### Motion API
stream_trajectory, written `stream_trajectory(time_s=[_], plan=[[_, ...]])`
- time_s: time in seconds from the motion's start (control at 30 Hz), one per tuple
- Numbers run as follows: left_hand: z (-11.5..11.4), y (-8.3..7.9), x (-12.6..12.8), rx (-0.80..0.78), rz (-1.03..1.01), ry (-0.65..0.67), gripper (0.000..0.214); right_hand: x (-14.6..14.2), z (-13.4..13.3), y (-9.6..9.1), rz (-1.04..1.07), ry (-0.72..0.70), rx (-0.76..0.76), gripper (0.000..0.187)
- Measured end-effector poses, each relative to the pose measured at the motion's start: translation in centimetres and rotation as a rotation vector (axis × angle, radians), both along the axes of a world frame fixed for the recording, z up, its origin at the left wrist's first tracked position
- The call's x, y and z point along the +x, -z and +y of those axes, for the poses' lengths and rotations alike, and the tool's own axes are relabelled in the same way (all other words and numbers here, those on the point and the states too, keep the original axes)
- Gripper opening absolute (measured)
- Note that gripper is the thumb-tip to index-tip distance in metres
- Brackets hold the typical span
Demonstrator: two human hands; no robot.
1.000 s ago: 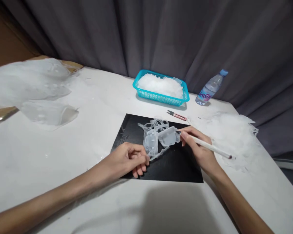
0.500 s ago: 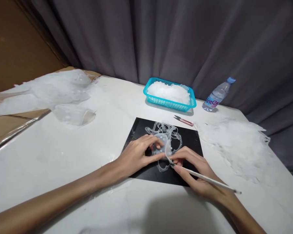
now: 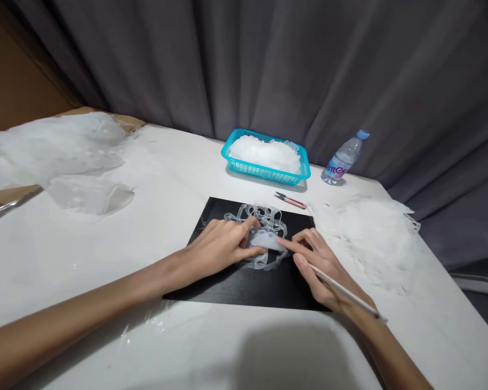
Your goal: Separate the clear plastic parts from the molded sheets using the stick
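Observation:
A translucent plastic piece with looping offcut strips (image 3: 264,238) lies on a black mat (image 3: 244,281) in the middle of the white table. My left hand (image 3: 223,246) presses down on the piece, fingers stretched flat over it. My right hand (image 3: 321,262) grips a thin white pen-like tool (image 3: 345,292) and its forefinger touches the piece's right edge.
A turquoise basket (image 3: 268,173) of clear plastic parts stands behind the mat. Small pink snips (image 3: 290,201) lie beside it, a water bottle (image 3: 341,160) further right. Heaps of plastic scrap (image 3: 370,238) lie at right and clear sheets (image 3: 65,157) at left. A grey curtain hangs behind.
Both hands turned the plastic piece over and laid it flat on the mat; my left hand went from a loose fist beside it to pressing on it.

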State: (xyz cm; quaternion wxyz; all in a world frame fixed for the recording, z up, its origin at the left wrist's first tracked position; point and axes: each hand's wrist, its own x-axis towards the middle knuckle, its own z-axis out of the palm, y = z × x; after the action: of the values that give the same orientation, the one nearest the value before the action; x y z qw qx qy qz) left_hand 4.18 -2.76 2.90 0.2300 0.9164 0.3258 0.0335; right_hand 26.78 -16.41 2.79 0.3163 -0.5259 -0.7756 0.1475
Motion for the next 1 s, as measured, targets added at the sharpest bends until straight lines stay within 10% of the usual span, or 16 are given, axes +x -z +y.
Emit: stream_trajectory(time_s=[0.27,0.77,1.0], plan=[[0.9,0.2,0.2,0.094,-0.094,0.088,0.029,-0.3,0.4,2.2,-0.110,0.152,0.229,0.065],[1.9,1.3,0.5,-0.666,-0.475,0.103,0.030,-3.5,0.8,2.3,-0.146,0.162,0.189,0.015],[1.5,1.0,0.5,-0.674,-0.450,0.118,0.023,-3.3,0.8,2.7,-0.145,0.159,0.172,0.010]])
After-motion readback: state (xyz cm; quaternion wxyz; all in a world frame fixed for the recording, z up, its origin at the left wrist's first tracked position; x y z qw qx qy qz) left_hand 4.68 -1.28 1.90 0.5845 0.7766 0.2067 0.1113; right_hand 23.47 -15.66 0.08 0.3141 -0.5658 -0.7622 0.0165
